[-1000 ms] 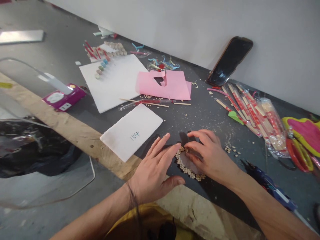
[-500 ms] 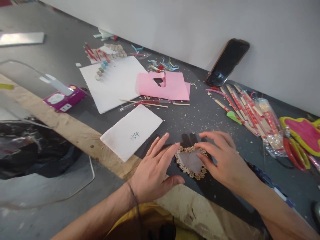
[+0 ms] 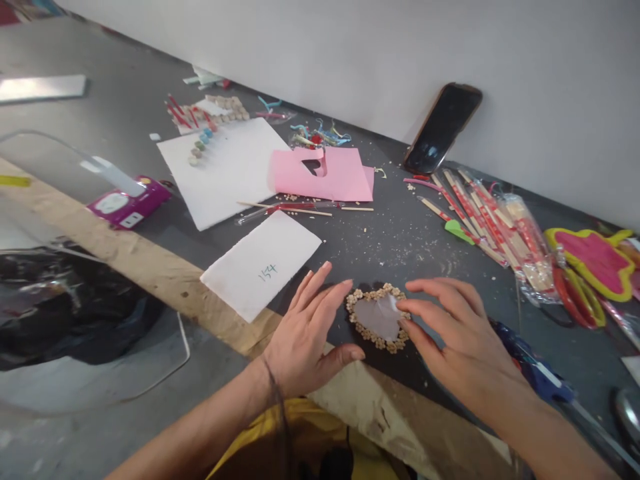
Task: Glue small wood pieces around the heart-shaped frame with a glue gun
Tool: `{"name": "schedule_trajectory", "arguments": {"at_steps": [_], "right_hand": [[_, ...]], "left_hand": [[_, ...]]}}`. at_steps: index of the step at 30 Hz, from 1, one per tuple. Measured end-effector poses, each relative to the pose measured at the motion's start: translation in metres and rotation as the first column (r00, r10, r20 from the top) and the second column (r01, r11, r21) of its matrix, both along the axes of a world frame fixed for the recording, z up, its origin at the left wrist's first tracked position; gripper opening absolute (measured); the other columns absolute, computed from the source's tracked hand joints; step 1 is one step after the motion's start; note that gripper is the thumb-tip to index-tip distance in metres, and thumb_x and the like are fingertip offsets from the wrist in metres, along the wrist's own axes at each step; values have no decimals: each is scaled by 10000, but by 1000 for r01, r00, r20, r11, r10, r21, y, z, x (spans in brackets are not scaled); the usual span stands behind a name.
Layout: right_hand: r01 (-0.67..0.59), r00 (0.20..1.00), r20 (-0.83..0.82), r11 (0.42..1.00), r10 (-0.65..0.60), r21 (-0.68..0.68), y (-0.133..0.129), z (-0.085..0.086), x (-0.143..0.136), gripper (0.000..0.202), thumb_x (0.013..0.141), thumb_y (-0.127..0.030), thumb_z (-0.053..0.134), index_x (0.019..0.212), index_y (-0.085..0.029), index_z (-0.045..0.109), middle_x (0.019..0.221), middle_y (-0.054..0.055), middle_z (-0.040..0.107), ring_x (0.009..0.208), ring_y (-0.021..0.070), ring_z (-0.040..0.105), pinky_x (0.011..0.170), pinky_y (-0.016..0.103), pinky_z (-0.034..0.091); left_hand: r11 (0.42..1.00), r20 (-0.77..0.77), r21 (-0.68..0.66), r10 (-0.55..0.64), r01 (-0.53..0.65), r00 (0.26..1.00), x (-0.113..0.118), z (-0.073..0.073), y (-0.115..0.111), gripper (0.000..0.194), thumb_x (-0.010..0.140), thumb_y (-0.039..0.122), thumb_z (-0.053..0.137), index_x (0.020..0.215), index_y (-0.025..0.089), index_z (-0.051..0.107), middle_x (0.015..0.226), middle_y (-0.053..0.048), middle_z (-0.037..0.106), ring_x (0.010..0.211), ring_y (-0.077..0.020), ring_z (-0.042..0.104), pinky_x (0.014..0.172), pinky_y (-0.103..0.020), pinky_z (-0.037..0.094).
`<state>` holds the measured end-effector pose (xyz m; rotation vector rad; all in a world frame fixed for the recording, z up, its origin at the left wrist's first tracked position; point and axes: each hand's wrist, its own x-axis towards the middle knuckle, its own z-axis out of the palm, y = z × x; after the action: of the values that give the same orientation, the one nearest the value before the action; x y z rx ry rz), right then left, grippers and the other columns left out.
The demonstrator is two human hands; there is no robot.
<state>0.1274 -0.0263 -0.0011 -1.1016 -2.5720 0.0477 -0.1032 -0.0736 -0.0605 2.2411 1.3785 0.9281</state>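
Note:
A heart-shaped ornament (image 3: 379, 319) lies flat on the dark table, with a pale, translucent middle and a rim of small wooden flower-like pieces. My left hand (image 3: 314, 330) is beside its left edge, fingers stretched out and holding nothing. At the right edge, my right hand (image 3: 445, 327) has its index finger and thumb tips at the rim, a small gap between them. Its other fingers are curved and apart. Part of the right rim is hidden by these fingertips. A white card marked 154 (image 3: 265, 267) lies beyond my left hand.
Pink paper (image 3: 345, 173) with a cutout and a white board (image 3: 220, 167) lie farther back. A phone (image 3: 443, 127) leans on the wall. Wrapped sticks (image 3: 500, 220) and red-handled scissors (image 3: 575, 293) are at right. A purple power strip (image 3: 130, 203) is at left.
My right hand's fingertips have moved from the heart's upper right rim down to its right side, uncovering the top right. My left hand stays about where it was.

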Motion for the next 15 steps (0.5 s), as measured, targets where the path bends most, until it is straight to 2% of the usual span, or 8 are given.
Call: {"name": "schedule_trajectory", "arguments": {"at_steps": [7, 15], "right_hand": [[-53, 997, 41, 990, 59, -134, 28, -14, -29, 172, 884, -216, 566, 1009, -181, 678, 1155, 117, 607, 1120, 279, 454, 946, 476, 446], [-78, 993, 79, 981, 93, -179, 35, -20, -37, 192, 852, -209, 606, 1031, -201, 677, 1195, 109, 596, 1138, 278, 439, 944, 484, 432]], "left_hand": [[995, 133, 46, 81, -88, 988, -4, 4, -4, 599, 927, 463, 500, 1399, 144, 317, 1358, -159, 496, 1446, -328, 175, 1143, -524, 269], [998, 135, 29, 53, -57, 989, -6, 4, -4, 617, 919, 430, 528, 1407, 135, 293, 1354, -155, 497, 1449, -315, 165, 1155, -511, 255]]}}
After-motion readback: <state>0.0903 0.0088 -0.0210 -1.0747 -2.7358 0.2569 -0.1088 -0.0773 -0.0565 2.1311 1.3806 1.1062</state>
